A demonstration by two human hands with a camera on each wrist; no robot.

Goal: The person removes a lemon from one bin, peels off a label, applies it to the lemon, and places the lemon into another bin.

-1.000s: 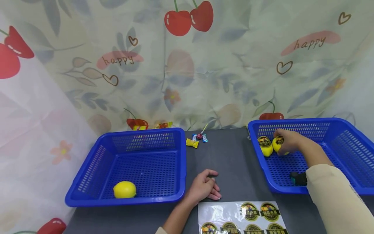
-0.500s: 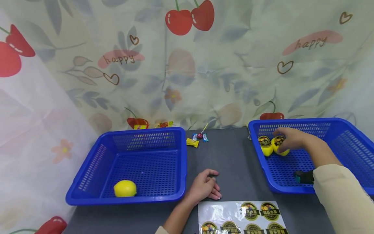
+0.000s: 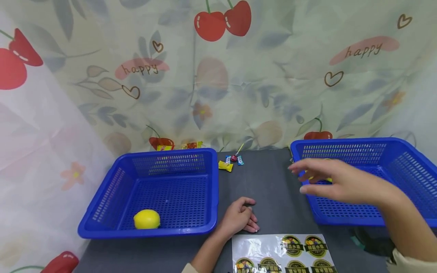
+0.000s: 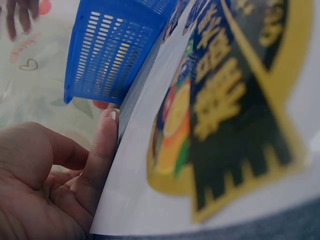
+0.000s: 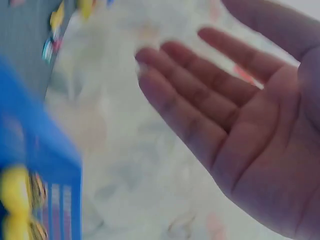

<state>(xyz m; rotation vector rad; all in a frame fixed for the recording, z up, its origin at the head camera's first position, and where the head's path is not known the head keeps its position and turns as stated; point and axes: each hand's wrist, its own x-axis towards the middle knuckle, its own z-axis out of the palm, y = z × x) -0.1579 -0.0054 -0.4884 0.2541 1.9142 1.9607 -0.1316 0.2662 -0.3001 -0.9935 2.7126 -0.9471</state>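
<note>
- Two stickered lemons (image 3: 319,175) are judged to be done: they lie in the right basket (image 3: 399,178) near its left wall, mostly hidden behind the right hand in the head view; yellow fruit with dark labels is seen blurred low in the right wrist view.
- One plain lemon (image 3: 146,219), with no sticker visible, is left in the left basket (image 3: 208,189), at its front.
- Stickers remain on the sheet (image 3: 283,252), which lies on the tabletop (image 3: 273,189) at the near edge, between the baskets.
- By this reading, most of the work is done and one fruit is left.
- The right hand (image 3: 336,182) is held above the left edge of the right basket, fingers spread and straight, nothing gripped; the empty palm is plain in the right wrist view.
- The left hand (image 3: 239,219) rests on the tabletop just beside the left basket's front corner, fingers loosely curled, nothing held; a fingertip lies at the sheet's edge in the left wrist view.
- The hands are well apart.
- A few sweets (image 3: 230,163) lie at the back of the tabletop.
</note>
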